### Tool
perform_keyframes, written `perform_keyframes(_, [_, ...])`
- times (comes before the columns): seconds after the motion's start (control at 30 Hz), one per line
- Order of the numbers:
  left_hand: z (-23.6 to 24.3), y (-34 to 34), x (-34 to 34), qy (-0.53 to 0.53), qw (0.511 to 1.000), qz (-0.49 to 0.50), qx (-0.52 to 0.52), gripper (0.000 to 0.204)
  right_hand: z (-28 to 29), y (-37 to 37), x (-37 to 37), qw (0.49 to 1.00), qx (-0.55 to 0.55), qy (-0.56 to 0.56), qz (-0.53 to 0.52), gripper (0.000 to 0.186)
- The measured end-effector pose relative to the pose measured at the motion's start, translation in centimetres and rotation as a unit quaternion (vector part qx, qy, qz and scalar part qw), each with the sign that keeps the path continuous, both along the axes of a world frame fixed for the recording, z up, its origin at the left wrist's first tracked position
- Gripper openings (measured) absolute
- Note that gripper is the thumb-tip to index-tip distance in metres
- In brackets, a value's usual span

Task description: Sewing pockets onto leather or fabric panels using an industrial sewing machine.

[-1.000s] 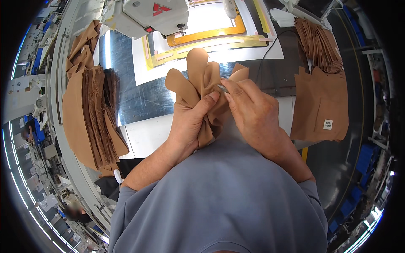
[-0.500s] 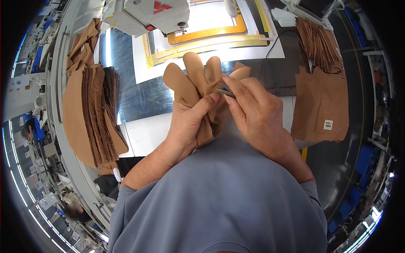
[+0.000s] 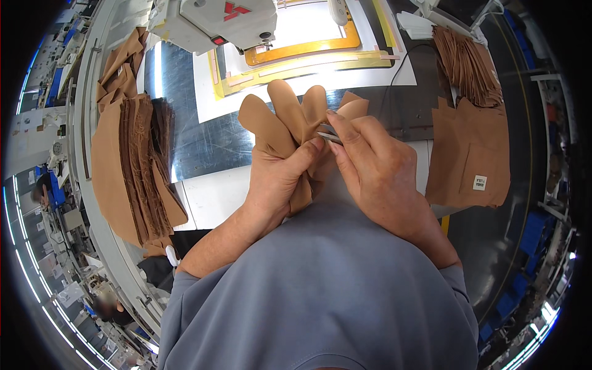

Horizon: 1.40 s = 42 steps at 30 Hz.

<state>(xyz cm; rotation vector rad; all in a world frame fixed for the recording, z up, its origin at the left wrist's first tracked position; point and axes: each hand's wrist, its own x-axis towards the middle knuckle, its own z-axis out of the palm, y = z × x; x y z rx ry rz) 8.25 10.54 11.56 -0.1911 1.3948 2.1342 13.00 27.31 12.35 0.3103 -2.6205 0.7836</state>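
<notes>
Bunched up in front of my chest is a piece of tan-brown fabric [image 3: 275, 128], its folds fanning upward. My left hand [image 3: 271, 179] is closed round its lower part, thumb pressed on the gathered cloth. My right hand [image 3: 381, 161] pinches a pair of small metal thread snips [image 3: 330, 133] between thumb and fingers. The two blades point left and lie against the gathered fabric just above the left thumb. Whether a thread sits between them is too small to tell.
A white sewing machine head [image 3: 222, 24] overhangs the metal table, beside an orange frame [image 3: 302, 50] on white sheeting. Brown fabric pieces stand stacked at left [image 3: 132, 166]. More lie at right: a labelled pile [image 3: 453, 160] and a fanned bundle [image 3: 465, 68].
Both hands have shifted very slightly down and right with the fabric and the snips. The grips stay the same.
</notes>
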Motion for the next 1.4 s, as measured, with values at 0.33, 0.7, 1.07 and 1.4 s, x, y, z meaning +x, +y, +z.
perform_keyframes(0.33, [-0.3,-0.5,0.0,0.003,0.999,-0.024,-0.023,0.041,0.1,-0.3,0.2,1.0,-0.006,-0.006,-0.007,0.046])
perform_keyframes(0.7, [-0.4,-0.8,-0.2,0.011,0.998,-0.056,-0.031,0.052,-2.0,0.5,-0.6,0.975,-0.211,-0.063,0.024,0.029])
perform_keyframes(1.07, [1.1,-0.4,-0.3,-0.002,0.991,-0.117,-0.071,0.046,-3.2,1.6,-0.4,0.885,-0.416,-0.2,0.059,0.024])
perform_keyframes(1.4, [-0.1,-0.2,0.2,-0.036,0.989,-0.138,0.046,0.071,-4.0,2.3,-0.3,0.551,-0.777,-0.237,0.192,0.02])
